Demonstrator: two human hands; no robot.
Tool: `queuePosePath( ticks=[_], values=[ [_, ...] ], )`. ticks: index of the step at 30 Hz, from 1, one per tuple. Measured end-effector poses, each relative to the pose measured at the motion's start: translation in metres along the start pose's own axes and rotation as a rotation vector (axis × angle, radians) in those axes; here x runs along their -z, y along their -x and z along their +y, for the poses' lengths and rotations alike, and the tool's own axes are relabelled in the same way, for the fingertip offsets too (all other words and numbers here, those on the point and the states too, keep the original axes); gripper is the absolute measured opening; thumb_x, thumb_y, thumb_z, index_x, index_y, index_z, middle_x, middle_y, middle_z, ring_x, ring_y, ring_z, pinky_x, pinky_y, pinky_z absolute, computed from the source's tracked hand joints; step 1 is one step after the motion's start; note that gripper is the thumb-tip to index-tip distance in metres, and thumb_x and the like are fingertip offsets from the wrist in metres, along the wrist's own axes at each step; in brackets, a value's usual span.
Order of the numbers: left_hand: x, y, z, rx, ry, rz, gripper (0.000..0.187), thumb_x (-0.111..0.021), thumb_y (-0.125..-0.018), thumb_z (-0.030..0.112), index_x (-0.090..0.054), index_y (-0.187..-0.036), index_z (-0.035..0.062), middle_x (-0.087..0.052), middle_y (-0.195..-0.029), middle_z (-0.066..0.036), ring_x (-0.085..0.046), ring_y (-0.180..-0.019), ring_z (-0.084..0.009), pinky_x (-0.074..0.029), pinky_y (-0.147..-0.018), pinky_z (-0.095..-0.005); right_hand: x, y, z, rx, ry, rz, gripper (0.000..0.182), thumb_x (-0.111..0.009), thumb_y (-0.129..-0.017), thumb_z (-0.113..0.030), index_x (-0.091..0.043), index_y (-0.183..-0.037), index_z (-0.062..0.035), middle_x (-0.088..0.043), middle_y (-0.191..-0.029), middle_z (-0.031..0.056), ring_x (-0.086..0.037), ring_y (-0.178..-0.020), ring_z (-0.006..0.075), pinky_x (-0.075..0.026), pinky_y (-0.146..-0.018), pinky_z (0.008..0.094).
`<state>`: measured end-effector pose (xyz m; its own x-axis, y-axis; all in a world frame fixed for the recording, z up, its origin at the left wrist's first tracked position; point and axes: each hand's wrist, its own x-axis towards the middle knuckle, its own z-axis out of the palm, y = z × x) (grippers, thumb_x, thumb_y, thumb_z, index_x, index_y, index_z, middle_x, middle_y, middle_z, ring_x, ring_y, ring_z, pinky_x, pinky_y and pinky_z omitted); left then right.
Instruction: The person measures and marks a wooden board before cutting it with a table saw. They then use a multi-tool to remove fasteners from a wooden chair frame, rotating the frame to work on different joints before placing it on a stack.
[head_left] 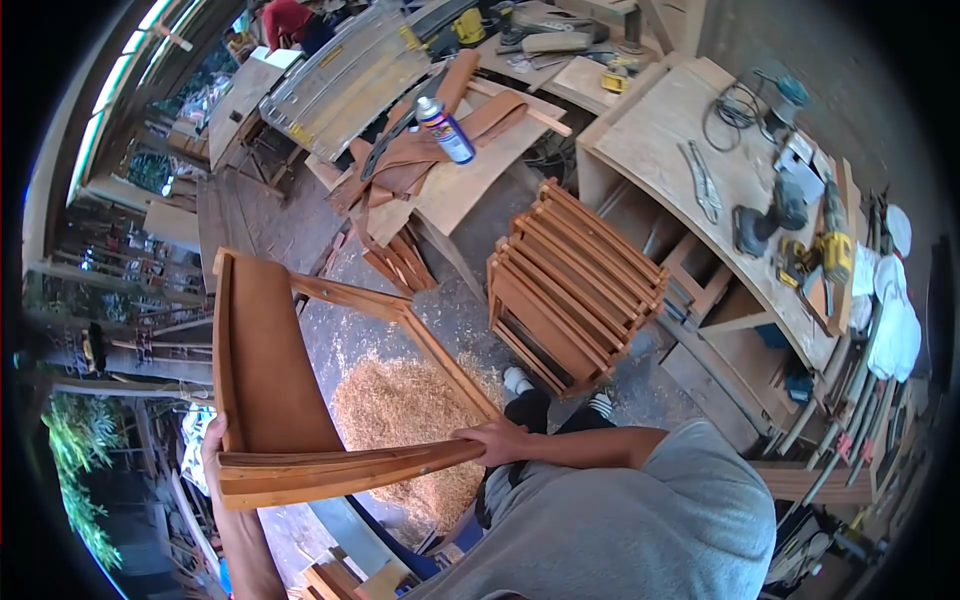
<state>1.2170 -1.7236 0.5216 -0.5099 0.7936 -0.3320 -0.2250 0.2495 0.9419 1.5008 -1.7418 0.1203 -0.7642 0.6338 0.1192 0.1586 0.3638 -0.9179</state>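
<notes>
A wooden frame (350, 298) with a brown leather-like panel (275, 360) stretched across it, like part of a chair, hangs tilted in front of my body. My left hand (212, 445) is closed on its lower left corner, most of the fingers hidden behind the wood. Further right, my right hand (492, 441) is wrapped round the frame where two rails meet. Below the frame, a pile of wood shavings (400, 405) covers the floor near my feet.
A stack of similar wooden frames (575, 290) stands beside my feet. On the table (480, 195) are brown leather-like pieces (400, 170) and a blue spray can (445, 130). The right workbench (660, 130) carries a drill (770, 215) and other tools. A person in red (287, 22) is far back.
</notes>
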Motion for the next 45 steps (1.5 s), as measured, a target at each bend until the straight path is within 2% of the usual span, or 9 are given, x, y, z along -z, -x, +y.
queuePosePath(
  ticks=[5, 8, 12, 23, 26, 30, 36, 37, 45],
  values=[
    [0.005, 0.032, 0.009, -0.179, 0.123, -0.205, 0.051, -0.054, -0.099, 0.043, -0.055, -0.138, 0.01, -0.058, -0.135, -0.014, -0.059, -0.12, -0.0298, -0.05, -0.101, -0.047, 0.109, 0.078, -0.057, -0.059, -0.031, 0.148, 0.044, -0.076, -0.071, -0.023, -0.066, -0.113, -0.0144, -0.072, -0.095, 0.0112, -0.069, -0.086, 0.0327, -0.054, -0.077, 0.0428],
    [-0.016, 0.039, 0.019, -0.185, 0.342, -0.65, 0.056, -0.044, -0.102, 0.051, -0.048, -0.145, 0.0156, -0.05, -0.147, -0.015, -0.051, -0.132, -0.031, -0.043, -0.109, -0.0551, 0.186, 0.118, -0.115, -0.125, 0.032, 0.178, 0.046, -0.078, -0.07, -0.022, -0.066, -0.114, -0.0139, -0.071, -0.091, 0.014, -0.068, -0.082, 0.0357, -0.054, -0.073, 0.043],
    [-0.052, 0.039, 0.045, -0.108, 0.318, -0.334, 0.058, -0.044, -0.104, 0.045, -0.04, -0.147, 0.007, -0.045, -0.149, -0.02, -0.05, -0.131, -0.0365, -0.039, -0.11, -0.0619, 0.234, 0.174, -0.17, -0.222, 0.035, 0.193, 0.048, -0.08, -0.068, -0.018, -0.066, -0.113, -0.0097, -0.07, -0.088, 0.0175, -0.068, -0.082, 0.0369, -0.053, -0.071, 0.0422],
    [-0.236, 0.044, 0.1, -0.611, 0.002, -0.804, 0.05, -0.048, -0.104, 0.033, -0.043, -0.141, -0.0006, -0.051, -0.141, -0.022, -0.055, -0.125, -0.0341, -0.045, -0.107, -0.0548, 0.254, 0.241, -0.227, -0.187, 0.203, 0.667, 0.054, -0.086, -0.064, -0.015, -0.066, -0.113, -0.0046, -0.072, -0.093, 0.0183, -0.07, -0.086, 0.0363, -0.056, -0.077, 0.0383],
    [-0.308, 0.053, 0.11, -0.67, -0.023, -0.88, 0.05, -0.048, -0.104, 0.033, -0.044, -0.141, -0.0006, -0.052, -0.14, -0.022, -0.055, -0.124, -0.0337, -0.046, -0.106, -0.0542, 0.27, 0.221, -0.185, -0.119, 0.229, 0.854, 0.055, -0.087, -0.065, -0.015, -0.065, -0.114, -0.001, -0.072, -0.099, 0.0191, -0.072, -0.09, 0.0331, -0.056, -0.082, 0.0372],
    [-0.418, 0.062, 0.111, -0.721, -0.039, -0.953, 0.049, -0.048, -0.104, 0.033, -0.045, -0.14, -0.0007, -0.053, -0.139, -0.021, -0.055, -0.123, -0.0332, -0.046, -0.106, -0.0535, 0.321, 0.181, -0.098, -0.106, 0.046, 1.051, 0.053, -0.088, -0.069, -0.014, -0.064, -0.115, -0.0017, -0.072, -0.102, 0.0104, -0.067, -0.091, 0.0171, -0.053, -0.084, 0.034],
    [-0.568, 0.06, 0.095, -0.76, -0.045, -0.978, 0.049, -0.047, -0.104, 0.034, -0.046, -0.139, -0.0007, -0.054, -0.137, -0.021, -0.056, -0.122, -0.0324, -0.046, -0.105, -0.0523, 0.414, 0.151, -0.031, -0.115, 0.062, 1.153, 0.052, -0.085, -0.07, -0.011, -0.063, -0.117, -0.0005, -0.072, -0.099, 0.0126, -0.067, -0.09, 0.0188, -0.052, -0.086, 0.0335],
    [-0.587, 0.058, 0.091, -0.768, -0.05, -0.972, 0.049, -0.047, -0.104, 0.034, -0.046, -0.138, -0.0007, -0.054, -0.137, -0.021, -0.056, -0.122, -0.0323, -0.046, -0.105, -0.0521, 0.424, 0.148, -0.013, -0.128, 0.031, 1.201, 0.049, -0.084, -0.07, -0.015, -0.065, -0.113, -0.0018, -0.072, -0.099, 0.0199, -0.07, -0.095, 0.0329, -0.053, -0.087, 0.0398],
    [-0.701, 0.023, 0.057, -0.783, -0.073, -0.921, 0.048, -0.046, -0.104, 0.034, -0.048, -0.137, -0.0008, -0.055, -0.135, -0.02, -0.057, -0.12, -0.0312, -0.046, -0.105, -0.0506, 0.487, 0.147, 0.062, -0.256, 0.025, 1.234, 0.051, -0.084, -0.071, -0.017, -0.064, -0.115, -0.0018, -0.072, -0.101, 0.0209, -0.069, -0.096, 0.0366, -0.053, -0.086, 0.0415]
  ],
)
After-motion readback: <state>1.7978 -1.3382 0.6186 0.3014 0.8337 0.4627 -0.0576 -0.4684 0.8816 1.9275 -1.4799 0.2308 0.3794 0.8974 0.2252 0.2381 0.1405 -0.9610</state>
